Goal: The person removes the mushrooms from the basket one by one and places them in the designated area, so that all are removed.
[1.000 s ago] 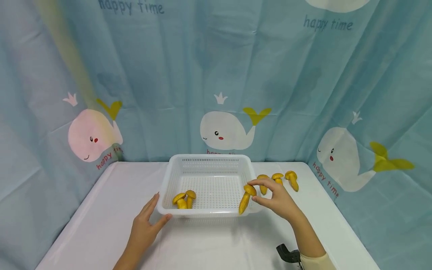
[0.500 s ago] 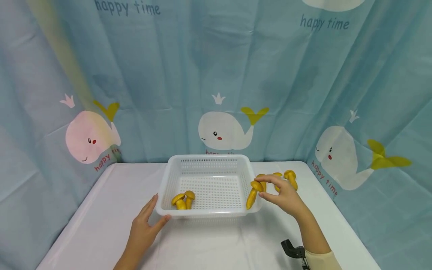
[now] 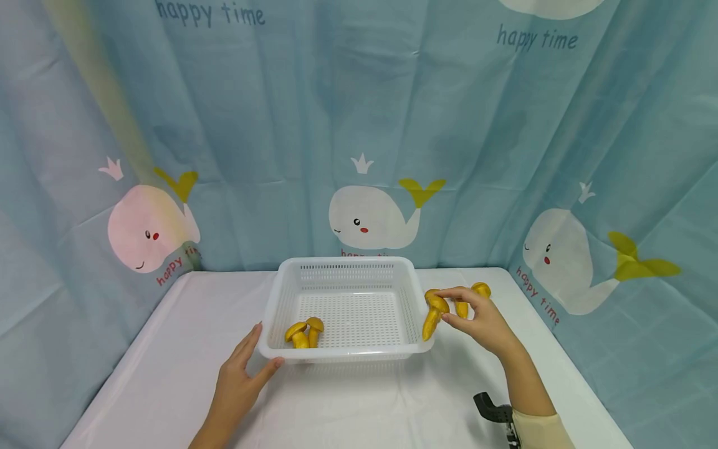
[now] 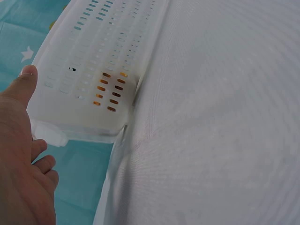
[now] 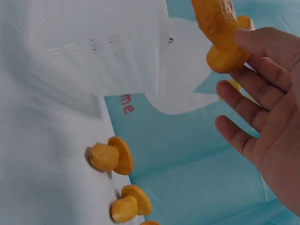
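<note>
My right hand [image 3: 487, 325] pinches a yellow-brown toy mushroom [image 3: 431, 323] by its cap, between thumb and fingers. Its stem points down and left, in front of the right rim of a white plastic basket [image 3: 348, 353]. In the right wrist view the held mushroom [image 5: 213, 21] is off the table. My left hand [image 3: 234, 380] touches the basket's front left corner, thumb at the front and fingers along the left side. In the left wrist view the thumb of my left hand [image 4: 21, 140] lies stretched against the basket wall. Two mushrooms [image 3: 315, 332] lie in the basket's front left corner.
On the table [image 3: 348, 399], right of the basket, lie more mushrooms [image 5: 105, 157], partly hidden by my right hand in the head view. A blue curtain [image 3: 269, 156] with whale prints hangs behind. A black device [image 3: 492, 410] sits by my right wrist.
My right hand has moved right and slightly farther back, carrying the mushroom from above the basket's front right corner to its right rim. The left hand and basket stay almost still.
</note>
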`<move>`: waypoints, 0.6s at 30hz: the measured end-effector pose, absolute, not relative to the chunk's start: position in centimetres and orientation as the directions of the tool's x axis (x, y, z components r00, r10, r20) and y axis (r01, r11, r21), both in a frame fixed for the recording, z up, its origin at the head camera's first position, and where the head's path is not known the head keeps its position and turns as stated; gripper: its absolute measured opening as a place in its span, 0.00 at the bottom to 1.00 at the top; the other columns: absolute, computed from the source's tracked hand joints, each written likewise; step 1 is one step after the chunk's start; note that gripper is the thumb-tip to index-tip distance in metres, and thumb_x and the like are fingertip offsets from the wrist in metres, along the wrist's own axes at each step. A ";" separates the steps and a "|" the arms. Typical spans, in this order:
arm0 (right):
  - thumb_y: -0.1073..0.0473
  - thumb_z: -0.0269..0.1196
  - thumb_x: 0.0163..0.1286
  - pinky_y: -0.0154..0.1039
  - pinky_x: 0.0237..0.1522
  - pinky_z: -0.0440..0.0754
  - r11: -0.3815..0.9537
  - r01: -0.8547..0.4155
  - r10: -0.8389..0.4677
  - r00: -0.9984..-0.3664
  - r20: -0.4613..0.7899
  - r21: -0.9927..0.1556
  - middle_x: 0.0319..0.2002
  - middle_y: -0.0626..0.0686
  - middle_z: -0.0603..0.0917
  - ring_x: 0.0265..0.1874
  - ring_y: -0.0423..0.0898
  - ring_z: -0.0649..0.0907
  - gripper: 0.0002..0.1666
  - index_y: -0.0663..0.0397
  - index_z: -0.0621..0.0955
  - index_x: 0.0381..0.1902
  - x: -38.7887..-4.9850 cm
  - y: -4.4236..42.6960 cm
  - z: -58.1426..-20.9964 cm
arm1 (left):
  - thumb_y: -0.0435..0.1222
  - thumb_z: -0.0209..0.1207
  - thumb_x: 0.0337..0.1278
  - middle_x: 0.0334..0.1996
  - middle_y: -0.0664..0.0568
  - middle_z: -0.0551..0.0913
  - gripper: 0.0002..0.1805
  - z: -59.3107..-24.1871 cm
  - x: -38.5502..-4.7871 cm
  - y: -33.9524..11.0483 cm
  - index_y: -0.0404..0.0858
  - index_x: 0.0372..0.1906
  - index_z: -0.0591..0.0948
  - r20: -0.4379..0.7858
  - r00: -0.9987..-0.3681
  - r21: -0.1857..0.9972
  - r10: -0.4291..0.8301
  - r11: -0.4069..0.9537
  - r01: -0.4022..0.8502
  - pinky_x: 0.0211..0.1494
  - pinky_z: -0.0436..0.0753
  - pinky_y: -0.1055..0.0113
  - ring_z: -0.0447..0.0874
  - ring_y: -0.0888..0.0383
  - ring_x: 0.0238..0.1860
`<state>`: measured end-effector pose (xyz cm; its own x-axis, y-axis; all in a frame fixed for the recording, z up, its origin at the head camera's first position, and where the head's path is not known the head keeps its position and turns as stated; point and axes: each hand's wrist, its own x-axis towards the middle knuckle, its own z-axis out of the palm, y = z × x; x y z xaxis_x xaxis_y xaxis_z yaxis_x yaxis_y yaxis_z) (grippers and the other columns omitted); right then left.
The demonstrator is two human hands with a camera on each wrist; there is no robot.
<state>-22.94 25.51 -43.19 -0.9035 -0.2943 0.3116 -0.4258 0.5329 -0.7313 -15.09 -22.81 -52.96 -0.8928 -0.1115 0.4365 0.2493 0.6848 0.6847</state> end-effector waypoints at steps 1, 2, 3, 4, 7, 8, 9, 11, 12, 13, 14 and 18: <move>0.52 0.72 0.68 0.74 0.68 0.67 0.541 -0.422 -0.291 -0.905 0.309 -0.727 0.61 0.49 0.83 0.66 0.58 0.75 0.22 0.39 0.83 0.60 -23.0 25.6 -43.2 | 0.49 0.74 0.55 0.75 0.42 0.68 0.49 -53.0 -15.1 -22.8 0.41 0.79 0.64 0.437 -0.892 0.685 -0.111 0.684 0.250 0.63 0.76 0.42 0.69 0.36 0.72; 0.53 0.72 0.68 0.75 0.68 0.66 0.546 -0.419 -0.287 -0.907 0.308 -0.725 0.61 0.49 0.83 0.66 0.59 0.76 0.22 0.40 0.83 0.60 -23.0 25.7 -43.2 | 0.49 0.74 0.55 0.75 0.42 0.68 0.49 -53.0 -15.1 -22.8 0.41 0.79 0.64 0.437 -0.893 0.685 -0.111 0.684 0.250 0.63 0.76 0.42 0.69 0.36 0.72; 0.53 0.72 0.68 0.75 0.67 0.66 0.552 -0.415 -0.283 -0.909 0.306 -0.723 0.61 0.50 0.84 0.65 0.59 0.76 0.22 0.40 0.83 0.60 -23.0 25.8 -43.2 | 0.48 0.74 0.55 0.75 0.42 0.68 0.49 -53.0 -15.1 -22.8 0.41 0.79 0.64 0.438 -0.892 0.684 -0.110 0.685 0.251 0.63 0.76 0.41 0.69 0.36 0.72; 0.54 0.72 0.68 0.75 0.67 0.66 0.553 -0.413 -0.281 -0.910 0.306 -0.723 0.61 0.50 0.84 0.65 0.59 0.76 0.22 0.41 0.83 0.60 -23.1 26.0 -43.2 | 0.48 0.75 0.55 0.75 0.42 0.68 0.49 -53.0 -15.1 -22.8 0.42 0.79 0.64 0.436 -0.893 0.684 -0.111 0.686 0.249 0.63 0.76 0.41 0.70 0.36 0.72; 0.56 0.72 0.68 0.77 0.67 0.65 0.554 -0.405 -0.273 -0.914 0.301 -0.727 0.61 0.52 0.84 0.66 0.59 0.76 0.22 0.42 0.84 0.59 -23.2 26.3 -43.3 | 0.47 0.75 0.54 0.75 0.42 0.68 0.50 -53.0 -15.2 -22.8 0.43 0.79 0.64 0.438 -0.892 0.684 -0.113 0.686 0.249 0.64 0.76 0.42 0.69 0.37 0.73; 0.57 0.72 0.68 0.76 0.67 0.66 0.554 -0.403 -0.271 -0.915 0.299 -0.729 0.61 0.52 0.84 0.66 0.59 0.76 0.22 0.42 0.84 0.59 -23.2 26.4 -43.4 | 0.47 0.75 0.54 0.75 0.42 0.68 0.50 -53.0 -15.2 -22.8 0.43 0.79 0.64 0.438 -0.892 0.683 -0.113 0.687 0.248 0.64 0.76 0.42 0.69 0.37 0.73; 0.58 0.72 0.68 0.75 0.66 0.67 0.554 -0.399 -0.270 -0.916 0.296 -0.731 0.61 0.52 0.84 0.65 0.58 0.76 0.22 0.42 0.84 0.60 -23.3 26.6 -43.4 | 0.46 0.76 0.54 0.75 0.42 0.68 0.50 -53.0 -15.2 -22.8 0.44 0.79 0.64 0.440 -0.891 0.682 -0.113 0.688 0.249 0.64 0.76 0.42 0.69 0.37 0.73; 0.59 0.71 0.68 0.73 0.65 0.70 0.556 -0.392 -0.267 -0.919 0.289 -0.733 0.60 0.53 0.84 0.63 0.57 0.76 0.22 0.42 0.84 0.60 -23.5 26.8 -43.7 | 0.46 0.76 0.53 0.75 0.42 0.69 0.50 -53.0 -15.2 -22.8 0.44 0.79 0.64 0.440 -0.891 0.681 -0.114 0.688 0.249 0.64 0.76 0.42 0.69 0.37 0.73; 0.59 0.71 0.68 0.70 0.64 0.73 0.558 -0.388 -0.265 -0.921 0.286 -0.733 0.60 0.53 0.84 0.62 0.57 0.76 0.22 0.42 0.84 0.60 -23.6 27.0 -43.9 | 0.46 0.76 0.53 0.75 0.42 0.69 0.50 -53.0 -15.2 -22.8 0.44 0.79 0.64 0.441 -0.890 0.681 -0.114 0.689 0.249 0.64 0.76 0.42 0.69 0.37 0.73; 0.59 0.71 0.69 0.67 0.63 0.76 0.563 -0.385 -0.264 -0.922 0.282 -0.731 0.60 0.53 0.84 0.61 0.56 0.77 0.22 0.43 0.84 0.60 -23.7 27.1 -44.0 | 0.46 0.76 0.53 0.75 0.41 0.69 0.50 -53.0 -15.2 -22.8 0.43 0.79 0.64 0.441 -0.890 0.681 -0.114 0.688 0.249 0.64 0.76 0.42 0.69 0.36 0.73; 0.58 0.71 0.69 0.63 0.61 0.79 0.565 -0.379 -0.261 -0.925 0.277 -0.733 0.60 0.52 0.84 0.59 0.56 0.77 0.22 0.42 0.84 0.60 -23.8 27.2 -44.2 | 0.46 0.76 0.53 0.75 0.41 0.69 0.50 -53.0 -15.2 -22.8 0.43 0.79 0.64 0.441 -0.890 0.681 -0.113 0.688 0.251 0.64 0.76 0.41 0.69 0.35 0.72; 0.55 0.71 0.69 0.51 0.52 0.85 0.569 -0.356 -0.251 -0.933 0.256 -0.741 0.60 0.53 0.84 0.57 0.59 0.78 0.22 0.42 0.84 0.61 -24.2 27.8 -44.9 | 0.46 0.75 0.54 0.75 0.40 0.69 0.50 -53.0 -15.1 -22.8 0.41 0.79 0.64 0.438 -0.892 0.682 -0.112 0.688 0.249 0.63 0.76 0.40 0.69 0.34 0.72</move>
